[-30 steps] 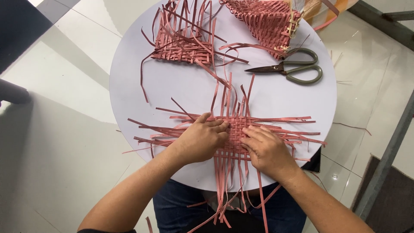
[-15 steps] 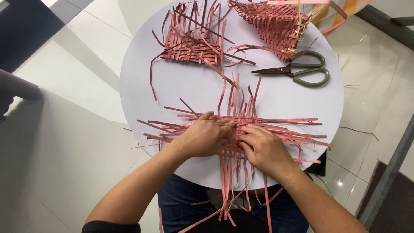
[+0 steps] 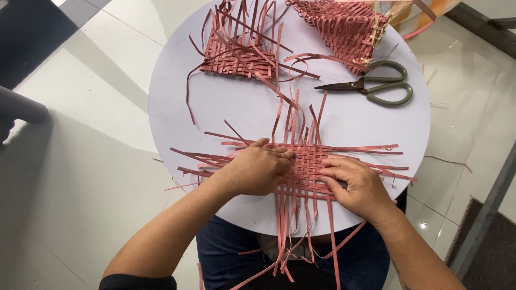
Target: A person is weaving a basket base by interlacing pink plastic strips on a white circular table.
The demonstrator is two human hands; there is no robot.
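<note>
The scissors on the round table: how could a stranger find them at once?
Start at the round white table and go to its far right part. The grey-green-handled scissors lie there, just below the partly woven red basket. They are the only metal tool among red strips.

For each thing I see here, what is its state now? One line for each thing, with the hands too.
left hand: flat, pressing on the woven mat, holding nothing.
right hand: fingers spread on the mat's right part, holding nothing.
woven mat: flat on the table, unfinished, loose strips out on all sides.
second woven piece: lying flat, untouched, loose ends.
basket-like woven piece: shaped up, untouched.
scissors: lying flat, blades shut.
round table: white, bearing everything.
</note>
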